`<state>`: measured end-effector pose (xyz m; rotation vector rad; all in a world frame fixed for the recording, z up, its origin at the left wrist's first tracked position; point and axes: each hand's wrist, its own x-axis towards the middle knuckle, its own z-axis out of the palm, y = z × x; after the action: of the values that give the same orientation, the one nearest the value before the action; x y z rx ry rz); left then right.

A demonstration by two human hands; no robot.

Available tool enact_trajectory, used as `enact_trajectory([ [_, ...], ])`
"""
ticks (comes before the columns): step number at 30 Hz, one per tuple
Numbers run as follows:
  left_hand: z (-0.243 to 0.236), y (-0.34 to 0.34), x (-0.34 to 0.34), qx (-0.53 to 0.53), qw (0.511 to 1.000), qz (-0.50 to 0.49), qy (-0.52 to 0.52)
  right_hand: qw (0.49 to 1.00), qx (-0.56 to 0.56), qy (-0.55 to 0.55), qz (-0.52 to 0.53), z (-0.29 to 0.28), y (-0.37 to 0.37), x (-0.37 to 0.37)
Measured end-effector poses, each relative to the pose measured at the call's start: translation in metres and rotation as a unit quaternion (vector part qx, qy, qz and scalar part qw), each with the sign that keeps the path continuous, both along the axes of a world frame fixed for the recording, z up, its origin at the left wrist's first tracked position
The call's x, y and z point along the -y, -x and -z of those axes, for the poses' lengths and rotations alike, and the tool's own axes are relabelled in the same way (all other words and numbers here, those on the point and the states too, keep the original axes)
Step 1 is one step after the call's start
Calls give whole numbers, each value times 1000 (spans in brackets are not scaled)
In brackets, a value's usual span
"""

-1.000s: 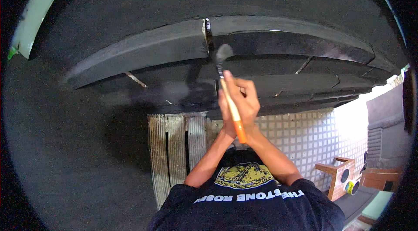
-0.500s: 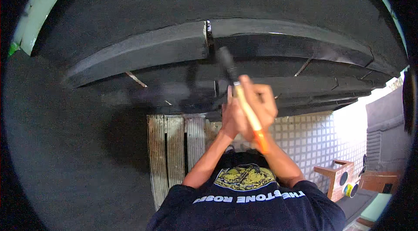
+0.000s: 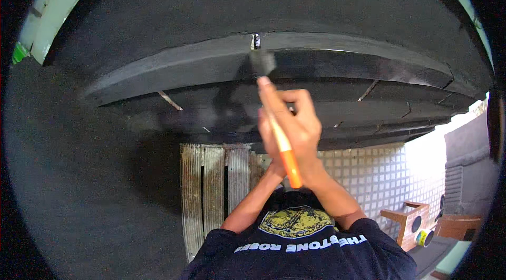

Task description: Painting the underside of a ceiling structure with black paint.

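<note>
Brush at the gap, dark cover nearly all round it

The right hand (image 3: 298, 127), mid-frame, is clamped on one brush (image 3: 282, 145), fingers wrapped around its pale, orange-ended handle. The left hand (image 3: 270, 145) lies just beside and partly behind it; whether it holds anything cannot be told. The blurred bristles sit just above centre, in front of the single gap (image 3: 256, 41) in one long dark band (image 3: 179, 71) that arches across the frame; contact cannot be judged.

As a judgement, the work looks well along: the band and the surfaces about it are mostly dark. The top of the gap shows pale and shiny, and two longer pale strips, one left of centre (image 3: 169, 100) and one right of centre (image 3: 369, 91), have no dark cover. Smaller pale marks also show, too faint to count surely.

Further out, three ribbed slats (image 3: 214, 180) stand side by side below centre-left, streaked and pale. One gridded floor (image 3: 363, 166) spreads to the right. At lower right are one brown wooden stand (image 3: 403, 219) and one yellow-labelled can (image 3: 422, 238), near each other; whether they touch is unclear
</note>
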<state>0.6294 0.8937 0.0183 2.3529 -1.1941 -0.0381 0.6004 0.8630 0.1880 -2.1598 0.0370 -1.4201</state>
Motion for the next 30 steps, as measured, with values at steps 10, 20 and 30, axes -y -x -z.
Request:
enact_trajectory([
  [10, 4, -12, -1, 53, 995, 49, 71, 995, -19, -71, -67, -18, 6, 42],
  [20, 11, -1, -15, -31, 998, 3, 59, 970, 20, -146, 193, -27, 80, 77],
  [30, 27, -5, -43, -11, 1000, -9, 20, 974, 43, -139, 175, 23, 120, 137],
])
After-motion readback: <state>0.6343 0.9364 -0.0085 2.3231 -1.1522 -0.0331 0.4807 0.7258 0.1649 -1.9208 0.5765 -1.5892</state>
